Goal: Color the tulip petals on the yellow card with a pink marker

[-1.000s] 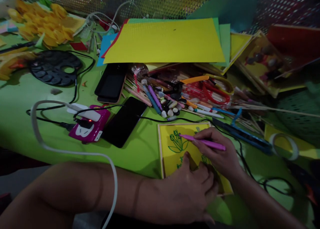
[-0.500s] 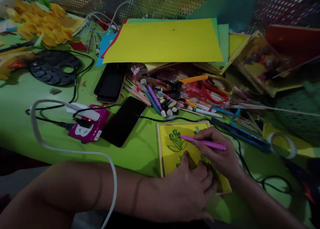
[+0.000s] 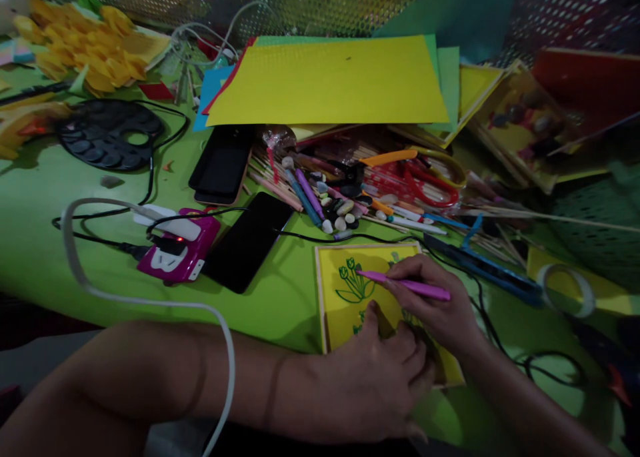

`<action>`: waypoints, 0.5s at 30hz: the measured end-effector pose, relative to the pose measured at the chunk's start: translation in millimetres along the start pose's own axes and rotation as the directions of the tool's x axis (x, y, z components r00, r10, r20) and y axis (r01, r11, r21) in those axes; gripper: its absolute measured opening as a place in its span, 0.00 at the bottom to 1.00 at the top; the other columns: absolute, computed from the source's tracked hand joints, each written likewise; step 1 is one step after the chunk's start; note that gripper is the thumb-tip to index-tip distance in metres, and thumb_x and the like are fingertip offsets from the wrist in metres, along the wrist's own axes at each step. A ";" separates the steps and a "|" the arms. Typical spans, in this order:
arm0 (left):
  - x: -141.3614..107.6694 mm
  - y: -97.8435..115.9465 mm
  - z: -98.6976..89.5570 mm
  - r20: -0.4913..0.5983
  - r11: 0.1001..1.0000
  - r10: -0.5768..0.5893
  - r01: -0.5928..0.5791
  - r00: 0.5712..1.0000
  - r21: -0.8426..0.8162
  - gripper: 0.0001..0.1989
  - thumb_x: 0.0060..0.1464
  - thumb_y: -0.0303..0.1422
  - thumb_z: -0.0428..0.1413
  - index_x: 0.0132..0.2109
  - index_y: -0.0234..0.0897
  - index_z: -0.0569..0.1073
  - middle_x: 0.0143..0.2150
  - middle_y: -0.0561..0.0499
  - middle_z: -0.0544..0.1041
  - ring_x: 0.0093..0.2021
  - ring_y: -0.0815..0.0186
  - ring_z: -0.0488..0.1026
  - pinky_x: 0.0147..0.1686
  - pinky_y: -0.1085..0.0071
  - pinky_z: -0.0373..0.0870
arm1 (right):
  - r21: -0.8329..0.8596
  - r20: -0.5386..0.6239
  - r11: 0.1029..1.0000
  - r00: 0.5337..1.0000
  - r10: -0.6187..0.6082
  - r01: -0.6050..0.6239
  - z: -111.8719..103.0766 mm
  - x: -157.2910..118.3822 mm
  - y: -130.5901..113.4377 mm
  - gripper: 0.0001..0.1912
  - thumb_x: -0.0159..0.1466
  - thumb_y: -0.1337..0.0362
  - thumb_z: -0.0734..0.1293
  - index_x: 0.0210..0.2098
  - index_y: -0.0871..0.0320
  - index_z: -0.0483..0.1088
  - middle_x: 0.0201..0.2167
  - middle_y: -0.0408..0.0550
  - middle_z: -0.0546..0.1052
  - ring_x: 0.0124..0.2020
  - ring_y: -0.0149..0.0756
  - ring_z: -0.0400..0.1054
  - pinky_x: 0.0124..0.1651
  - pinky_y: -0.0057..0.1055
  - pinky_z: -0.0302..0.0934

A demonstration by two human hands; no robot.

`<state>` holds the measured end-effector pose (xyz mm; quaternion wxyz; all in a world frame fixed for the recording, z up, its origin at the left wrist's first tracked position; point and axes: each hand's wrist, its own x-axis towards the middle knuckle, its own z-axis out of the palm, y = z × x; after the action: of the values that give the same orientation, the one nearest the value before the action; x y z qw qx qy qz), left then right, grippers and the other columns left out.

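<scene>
Barely anything shifts from the earlier frame: both hands keep their places, the pen tip staying at the same bloom. Right hand (image 3: 443, 307): grips a pink pen (image 3: 420, 288), point at the far-left flower drawing (image 3: 355, 282). Left hand (image 3: 375, 384): fingers spread, grasping nothing, laid across the yellow framed board (image 3: 331, 310) on the green worktop (image 3: 280, 310). Progress: that drawing's stems, leaves and blooms are outlined in green; nearer drawings (image 3: 359, 324) are partly covered, so what remains undone cannot be told.
</scene>
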<state>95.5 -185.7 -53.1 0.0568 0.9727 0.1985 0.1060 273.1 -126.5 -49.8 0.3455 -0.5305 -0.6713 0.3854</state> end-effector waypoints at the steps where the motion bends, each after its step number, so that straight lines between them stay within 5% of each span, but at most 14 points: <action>1: 0.0 -0.1 -0.2 -0.002 1.000 0.001 -0.001 1.000 0.000 0.35 0.70 0.55 0.48 0.68 0.31 0.70 0.64 0.38 0.74 0.62 0.49 0.68 0.56 0.39 0.75 | -0.004 -0.004 1.000 1.000 0.003 -0.003 0.4 0.3 -0.3 0.04 0.63 0.64 0.74 0.34 0.53 0.75 0.27 0.44 0.80 0.26 0.35 0.74 0.29 0.28 0.69; 15: -1.1 -0.6 -1.0 -0.003 1.000 0.003 -0.003 1.000 0.018 0.36 0.69 0.56 0.48 0.68 0.30 0.70 0.64 0.36 0.74 0.62 0.48 0.67 0.57 0.44 0.75 | -0.010 0.006 1.000 1.000 -0.014 0.014 -0.7 -0.2 3.3 0.04 0.64 0.67 0.73 0.34 0.52 0.74 0.28 0.42 0.79 0.26 0.34 0.73 0.29 0.27 0.67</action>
<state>94.1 -185.5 -52.4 0.0477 0.9733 0.1980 0.1058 275.2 -126.1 -52.5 0.3437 -0.5264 -0.6779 0.3811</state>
